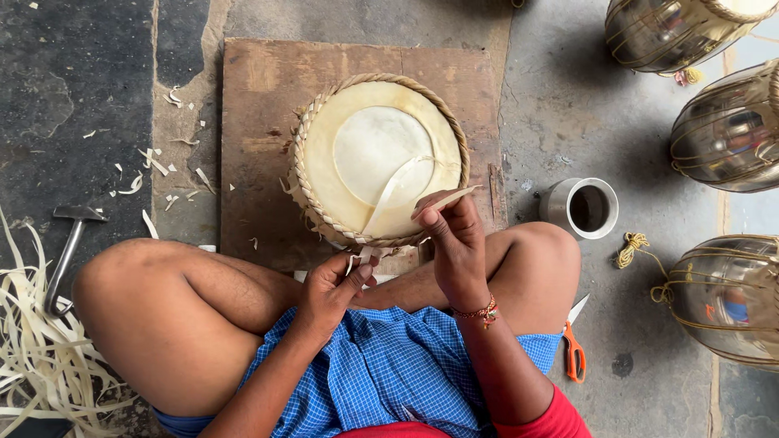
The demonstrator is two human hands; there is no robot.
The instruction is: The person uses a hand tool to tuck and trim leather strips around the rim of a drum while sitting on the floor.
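One round drum head (380,158) with a braided rim lies on one wooden board (268,89) on the floor, just ahead of both hands. The left hand (331,288) is closed, its fingers (357,276) pinching the end of a pale strip (363,258) at the near edge of the braided rim. The right hand (454,239) is closed too, thumb and fingers (430,219) gripping a second pale strip (402,182) that curves up over the skin of the drum head; a thin pale stick-like end pokes out beyond the knuckles towards the right. The two hands are close together but not touching.

To the right of the right hand stands one metal cup (586,208), open at the top; its inside is dark and I cannot tell what it holds. Further right are four shiny metal drum bodies (726,130), each laced with yellowish cord, only partly in view. One pair of orange-handled scissors (574,349) lies on the floor beside the right knee, behind the right hand. Left of the left hand, past the knee, lies one hammer (69,243), and beside it one loose pile of long pale strips (40,357). Small pale scraps (154,166) are scattered on the floor left of the board.
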